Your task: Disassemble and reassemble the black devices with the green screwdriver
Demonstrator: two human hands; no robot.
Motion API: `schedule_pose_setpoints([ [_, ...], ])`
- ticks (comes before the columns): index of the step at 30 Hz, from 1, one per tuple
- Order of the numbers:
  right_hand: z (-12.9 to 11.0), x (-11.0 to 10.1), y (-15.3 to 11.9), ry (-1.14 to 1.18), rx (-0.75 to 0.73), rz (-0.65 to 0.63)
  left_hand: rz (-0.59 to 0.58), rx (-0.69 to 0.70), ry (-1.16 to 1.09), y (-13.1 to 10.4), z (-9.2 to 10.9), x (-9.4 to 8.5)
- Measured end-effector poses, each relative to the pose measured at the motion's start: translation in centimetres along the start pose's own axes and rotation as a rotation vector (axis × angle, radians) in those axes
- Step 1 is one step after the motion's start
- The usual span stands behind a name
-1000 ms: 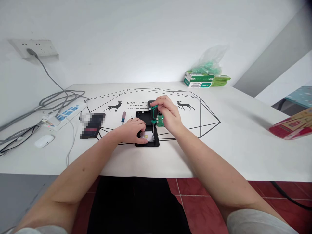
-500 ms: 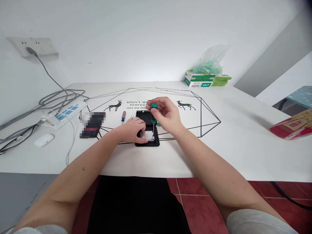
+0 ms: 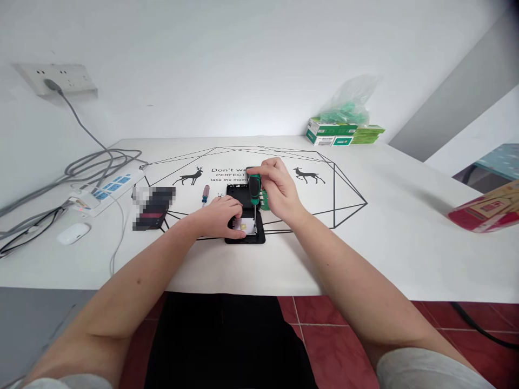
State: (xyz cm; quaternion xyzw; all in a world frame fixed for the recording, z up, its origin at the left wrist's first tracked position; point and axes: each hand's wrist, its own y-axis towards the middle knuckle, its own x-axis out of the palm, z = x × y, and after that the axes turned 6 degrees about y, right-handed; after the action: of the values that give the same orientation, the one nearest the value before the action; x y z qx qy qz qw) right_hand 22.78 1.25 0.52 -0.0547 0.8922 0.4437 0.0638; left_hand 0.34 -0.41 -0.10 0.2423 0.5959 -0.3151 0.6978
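Observation:
In the head view a black plastic device casing (image 3: 261, 238) lies open on the table, a pale panel with a small yellowish patch (image 3: 244, 227) inside it. My left hand (image 3: 221, 216) grips its left side, thumb pressed on the panel and fingers curled over the far edge. A green-and-black screwdriver (image 3: 254, 189) stands upright with its shaft down at the casing's right side; the tip's exact seat is too small to tell. My right hand (image 3: 279, 189) holds the handle by the fingertips near its top. Behind lies another black casing part (image 3: 237, 193), beside a green circuit board (image 3: 264, 201) partly hidden by my right hand.
A second screwdriver (image 3: 206, 194) lies left of the casing. Further left are a blurred-out phone (image 3: 156, 208), a white earbud case (image 3: 73, 233), a power strip (image 3: 115, 186) and cables. Green-and-white boxes (image 3: 332, 131) stand at the back; a red package (image 3: 486, 208) is far right.
My right hand has shifted its fingers on the screwdriver handle, from wrapped around it to fingertips near the top, showing more handle and the circuit board. My left hand stays put.

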Motion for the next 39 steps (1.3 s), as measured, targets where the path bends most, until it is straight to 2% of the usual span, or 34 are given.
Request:
schedule_pose_setpoints([
  [8,-0.70,0.03,-0.05,0.010,-0.009,-0.039,0.002,0.004,-0.010,0.00,-0.10,-0.02],
  [16,-0.82,0.62,-0.32,0.058,0.188,-0.042,0.017,0.005,0.024,0.09,-0.40,0.32],
  [23,-0.92,0.56,-0.73,0.252,0.256,-0.106,0.011,0.007,0.004,0.01,-0.15,0.07],
  [27,-0.85,0.22,-0.46,0.190,0.209,-0.126,0.011,0.005,-0.012,-0.05,-0.04,-0.03],
  [33,-0.65,0.11,-0.03,-0.032,-0.031,-0.064,0.010,0.008,-0.011,-0.03,-0.09,-0.02],
  [39,-0.60,0.12,-0.01,-0.069,-0.059,-0.043,0.006,0.007,-0.008,-0.03,-0.09,0.04],
])
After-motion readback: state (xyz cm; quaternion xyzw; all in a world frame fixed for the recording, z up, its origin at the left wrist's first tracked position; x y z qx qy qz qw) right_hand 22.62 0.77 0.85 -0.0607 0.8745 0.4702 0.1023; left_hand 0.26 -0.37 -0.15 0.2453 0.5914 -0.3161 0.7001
